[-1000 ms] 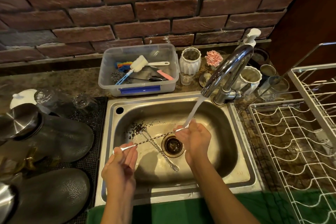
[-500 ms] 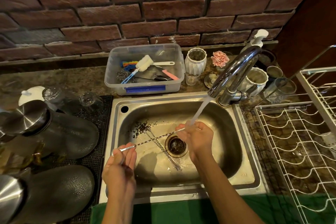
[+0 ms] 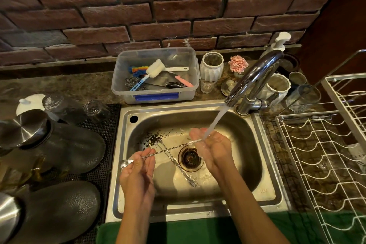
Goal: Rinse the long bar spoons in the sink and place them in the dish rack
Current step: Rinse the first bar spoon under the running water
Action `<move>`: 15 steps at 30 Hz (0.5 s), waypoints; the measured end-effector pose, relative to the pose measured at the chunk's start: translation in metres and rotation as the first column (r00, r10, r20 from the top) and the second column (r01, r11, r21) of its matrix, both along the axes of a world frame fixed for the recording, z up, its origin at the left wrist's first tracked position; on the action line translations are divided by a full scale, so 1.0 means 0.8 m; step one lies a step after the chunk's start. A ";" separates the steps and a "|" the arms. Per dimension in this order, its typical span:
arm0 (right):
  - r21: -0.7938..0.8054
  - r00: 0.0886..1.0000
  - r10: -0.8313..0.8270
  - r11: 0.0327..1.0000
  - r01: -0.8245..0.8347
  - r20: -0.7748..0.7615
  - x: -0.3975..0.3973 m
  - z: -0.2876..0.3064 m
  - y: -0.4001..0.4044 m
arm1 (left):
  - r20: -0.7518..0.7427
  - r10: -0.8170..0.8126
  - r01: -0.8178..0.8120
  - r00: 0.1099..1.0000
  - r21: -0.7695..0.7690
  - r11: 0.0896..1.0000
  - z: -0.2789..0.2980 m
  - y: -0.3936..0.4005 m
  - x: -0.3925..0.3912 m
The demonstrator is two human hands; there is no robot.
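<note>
A long twisted bar spoon [image 3: 174,147] is held level over the steel sink [image 3: 255,166]. My left hand [image 3: 138,170] pinches it near its bowl end at the left. My right hand [image 3: 212,144] grips its other end under the running water from the faucet [image 3: 255,73]. Two more bar spoons [image 3: 178,164] lie crossed on the sink bottom beside the drain [image 3: 190,157], one with a fork end toward me. The white wire dish rack [image 3: 320,156] stands to the right of the sink and holds nothing that I can see.
A clear plastic tub [image 3: 156,93] of brushes and scourers sits behind the sink. White ribbed cups, glasses and a soap pump crowd around the faucet. Dark jars with steel lids [image 3: 59,144] and upturned glasses lie on a black mat at left. Dark specks dirty the sink's far left.
My right hand has loosened and turned palm up around the spoon's end under the water. The spoon stays held in about the same place.
</note>
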State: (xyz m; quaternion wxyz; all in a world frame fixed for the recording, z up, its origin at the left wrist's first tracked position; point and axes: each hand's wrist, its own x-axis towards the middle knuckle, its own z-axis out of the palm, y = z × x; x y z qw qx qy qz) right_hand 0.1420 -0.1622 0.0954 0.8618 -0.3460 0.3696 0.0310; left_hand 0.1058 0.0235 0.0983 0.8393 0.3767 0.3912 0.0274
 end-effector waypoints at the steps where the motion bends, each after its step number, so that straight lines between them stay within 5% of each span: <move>1: -0.033 1.000 0.008 0.999 -0.008 0.003 0.000 0.000 0.001 | -0.005 -0.009 0.009 1.000 0.006 1.000 0.001 -0.003 0.001; 6: -0.064 0.996 -0.058 0.996 0.054 -0.064 -0.001 -0.001 0.001 | -0.009 -0.036 0.036 0.999 0.039 0.999 0.006 -0.008 -0.001; 11: -0.125 0.996 0.094 0.988 -0.094 -0.008 -0.008 0.000 0.005 | -0.008 -0.004 0.004 1.000 0.035 0.999 0.004 -0.003 0.000; 15: -0.132 0.997 0.062 0.989 -0.067 -0.047 -0.006 -0.001 0.003 | 0.002 -0.009 0.009 1.000 0.009 1.000 0.006 -0.007 0.002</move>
